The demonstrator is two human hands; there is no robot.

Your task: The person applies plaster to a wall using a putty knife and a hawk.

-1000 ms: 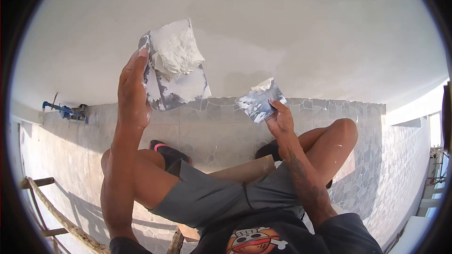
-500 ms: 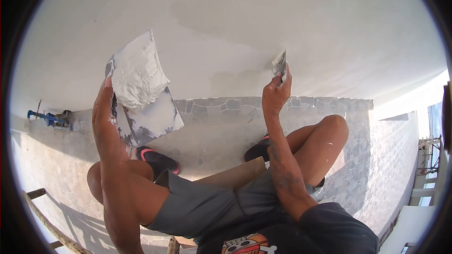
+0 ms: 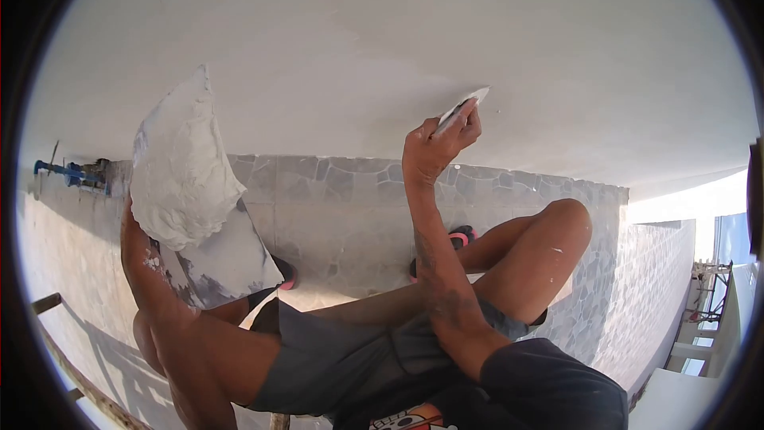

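Observation:
On the left, my left hand (image 3: 138,231) supports a flat, putty-smeared board (image 3: 231,259) from its outer edge and underside; most of its fingers are hidden behind the board. A thick mound of white putty (image 3: 185,179) covers the board's upper part. My right hand (image 3: 446,143) is closed around a putty knife (image 3: 465,105), whose blade is coated white and lies against or very close to the pale wall (image 3: 342,72). Damp-looking, darker patches show on that wall near the knife.
Below the wall runs a stone-patterned floor (image 3: 509,183). My bent legs and sandals are beneath my hands. A blue pipe fitting (image 3: 72,171) juts out at far left, and wooden poles (image 3: 87,386) stand at lower left. Scaffolding (image 3: 711,291) shows at far right.
My right hand has moved a little left and turned, tilting the putty knife toward the right. My left hand and the loaded board have shifted left and slightly down.

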